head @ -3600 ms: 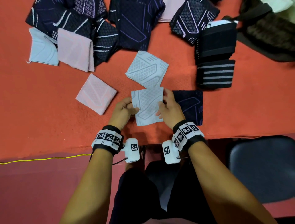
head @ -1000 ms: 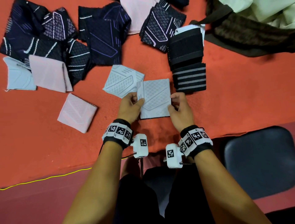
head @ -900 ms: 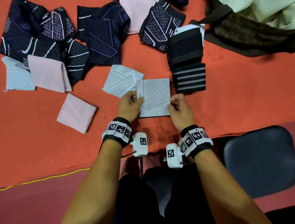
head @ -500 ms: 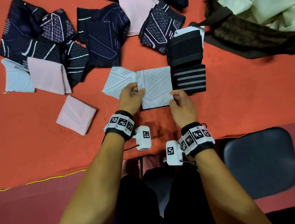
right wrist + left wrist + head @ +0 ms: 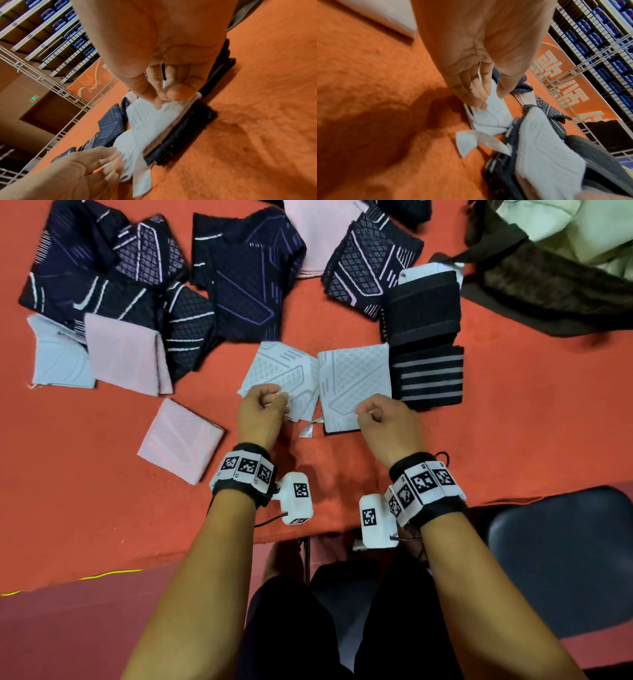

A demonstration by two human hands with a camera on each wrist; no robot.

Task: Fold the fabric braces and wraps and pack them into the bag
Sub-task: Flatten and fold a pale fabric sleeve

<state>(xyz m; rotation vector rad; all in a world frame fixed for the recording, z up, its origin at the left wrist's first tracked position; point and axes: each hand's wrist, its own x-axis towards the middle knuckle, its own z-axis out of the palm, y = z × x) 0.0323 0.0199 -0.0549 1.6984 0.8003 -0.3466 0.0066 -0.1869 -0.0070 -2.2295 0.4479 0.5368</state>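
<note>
Two folded white braces lie side by side on the orange cloth. The right white brace [image 5: 354, 381] sits on a folded navy brace [image 5: 180, 138], close against the striped black wrap [image 5: 428, 376]. My right hand [image 5: 368, 412] pinches its near right corner between thumb and fingers [image 5: 163, 97]. My left hand [image 5: 274, 402] is curled at the near corner of the left white brace [image 5: 274, 371] and pinches its edge [image 5: 488, 93]. A white label [image 5: 308, 430] sticks out between the two braces.
A plain black wrap [image 5: 423, 306] lies behind the striped one. Several navy patterned braces [image 5: 246, 278] and pink [image 5: 126, 354] and pale blue pieces fill the far left. A folded pink brace [image 5: 180, 440] lies near left. A dark brown bag [image 5: 548, 285] is far right, a dark chair [image 5: 561, 559] near right.
Both hands pushed the white brace and the navy one under it away, up beside the striped wrap. My left hand then shifted left onto the other white brace.
</note>
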